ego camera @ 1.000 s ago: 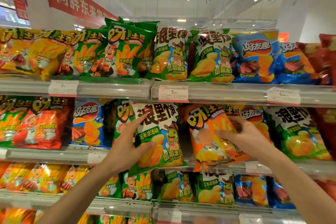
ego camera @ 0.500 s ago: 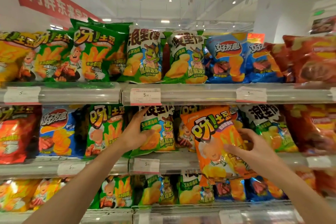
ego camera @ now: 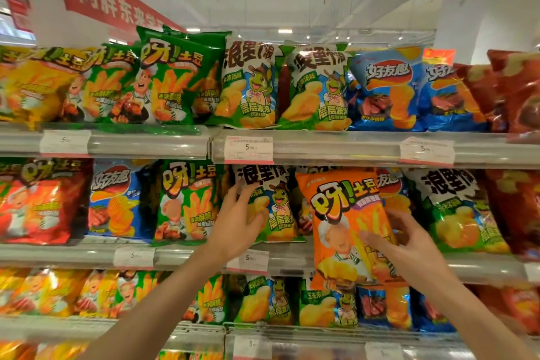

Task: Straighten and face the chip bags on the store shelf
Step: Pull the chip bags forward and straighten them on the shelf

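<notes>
Nearest, at five o'clock, the right hand grips the orange chip bag, thumb across its front, fingers behind its right edge; the bag hangs tilted, overlapping the middle shelf rail. At seven o'clock the left hand clasps the white-and-green chip bag standing upright on that shelf.

It was a shop: tiered shelves of chip bags carried price tags, a red banner at eleven o'clock.
</notes>
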Motion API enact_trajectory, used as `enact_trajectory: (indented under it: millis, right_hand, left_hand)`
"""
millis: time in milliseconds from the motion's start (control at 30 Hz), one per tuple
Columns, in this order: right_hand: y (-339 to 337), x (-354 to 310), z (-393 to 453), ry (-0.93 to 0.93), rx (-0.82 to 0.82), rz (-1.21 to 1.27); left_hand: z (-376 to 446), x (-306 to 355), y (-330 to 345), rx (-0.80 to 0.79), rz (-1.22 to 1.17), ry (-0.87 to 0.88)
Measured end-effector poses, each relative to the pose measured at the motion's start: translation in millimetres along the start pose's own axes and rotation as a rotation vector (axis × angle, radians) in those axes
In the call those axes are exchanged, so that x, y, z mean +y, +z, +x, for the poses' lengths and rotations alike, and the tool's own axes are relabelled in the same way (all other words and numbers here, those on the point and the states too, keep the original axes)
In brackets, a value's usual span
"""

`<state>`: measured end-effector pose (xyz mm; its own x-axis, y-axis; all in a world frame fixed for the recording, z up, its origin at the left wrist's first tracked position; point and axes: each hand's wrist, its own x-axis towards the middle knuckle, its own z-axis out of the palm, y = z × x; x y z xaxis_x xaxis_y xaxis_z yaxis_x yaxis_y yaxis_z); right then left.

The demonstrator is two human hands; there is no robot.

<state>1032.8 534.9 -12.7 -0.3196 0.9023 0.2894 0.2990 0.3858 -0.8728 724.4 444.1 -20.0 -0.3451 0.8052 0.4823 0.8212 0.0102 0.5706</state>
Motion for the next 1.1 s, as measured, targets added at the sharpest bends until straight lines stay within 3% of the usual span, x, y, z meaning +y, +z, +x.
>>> enact_trajectory:
  millis: [267, 400, 800, 1100]
  right_hand:
    - [41, -7, -6, 0.003, -0.129, 0.178]
    - [68, -15, -8, -0.013, -0.236, 0.193]
    - [190, -85, -42, -0.099, -0.530, 0.287]
    - [340, -179, -83, -0.227, -0.700, 0.254]
  left_hand:
    - [-54, 38, -9, -0.141, -0.377, -0.068]
    - [-78, 44, -19, -0.170, -0.384, -0.100]
    - [-146, -13, -120, 0.105, -0.273, -0.219]
    - [-210, -109, -253, 0.267, -0.196, -0.320]
